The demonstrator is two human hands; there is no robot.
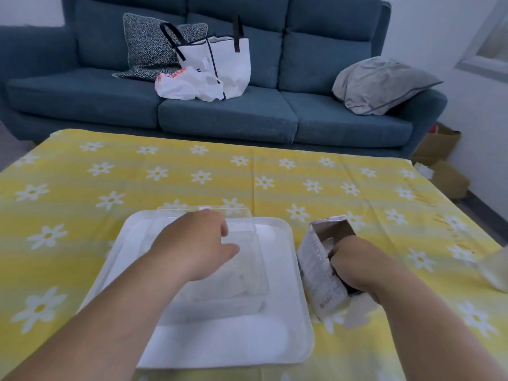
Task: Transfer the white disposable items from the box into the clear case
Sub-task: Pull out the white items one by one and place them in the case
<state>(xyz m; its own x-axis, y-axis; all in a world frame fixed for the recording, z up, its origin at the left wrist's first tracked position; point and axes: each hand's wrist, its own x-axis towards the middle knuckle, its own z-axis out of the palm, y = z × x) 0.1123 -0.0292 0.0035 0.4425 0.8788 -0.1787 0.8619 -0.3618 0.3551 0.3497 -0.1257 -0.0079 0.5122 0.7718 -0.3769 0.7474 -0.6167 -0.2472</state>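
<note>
The yellow flowered worktop [275,177] carries a white tray [220,347], and the open clear case [258,243] lies in the tray with pale white items [239,281] dimly visible inside. Just right of the tray, the right hand [354,262] grips the tilted box [316,276]. The left hand [198,240] is over the case with its fingers curled, and I cannot tell whether it holds anything.
</note>
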